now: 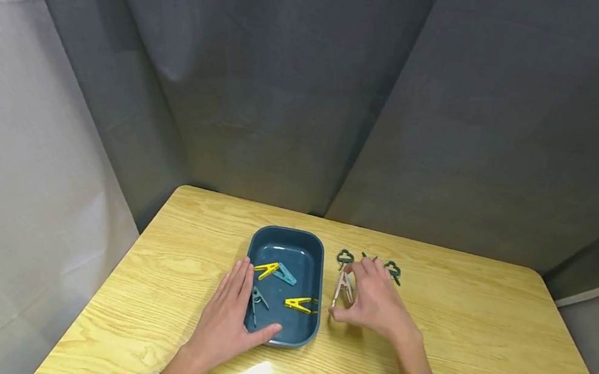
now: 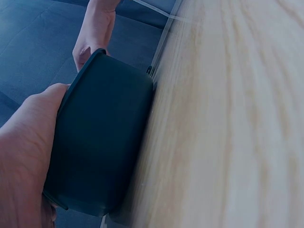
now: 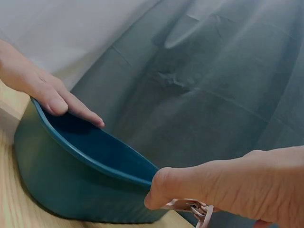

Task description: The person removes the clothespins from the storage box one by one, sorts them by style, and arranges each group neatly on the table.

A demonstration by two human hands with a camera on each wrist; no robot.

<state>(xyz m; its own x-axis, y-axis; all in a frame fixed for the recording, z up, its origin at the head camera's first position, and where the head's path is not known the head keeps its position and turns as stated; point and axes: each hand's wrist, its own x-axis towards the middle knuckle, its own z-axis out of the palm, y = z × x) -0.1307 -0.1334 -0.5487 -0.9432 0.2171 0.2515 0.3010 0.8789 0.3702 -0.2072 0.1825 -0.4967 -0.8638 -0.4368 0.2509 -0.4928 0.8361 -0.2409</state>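
Note:
My left hand (image 1: 225, 322) rests on the left rim of a dark blue plastic bin (image 1: 292, 329), fingers straight along the edge and thumb over the near corner. Inside the bin lie two yellow clothespins (image 1: 298, 304), a light blue clothespin (image 1: 285, 274) and a grey-green clothespin (image 1: 259, 298). Just right of the bin, my right hand (image 1: 378, 299) holds a pale pink clothespin (image 1: 344, 286) between thumb and fingers. In the right wrist view the pink clothespin (image 3: 202, 211) shows below the thumb, its metal spring visible; the other fingers are mostly hidden.
Dark green clips (image 1: 345, 257) lie on the wooden table (image 1: 482, 328) beyond my right hand, one partly hidden by the fingers. Grey curtains (image 1: 288, 88) hang behind the table's back edge, and a pale curtain (image 1: 31, 183) hangs at the left.

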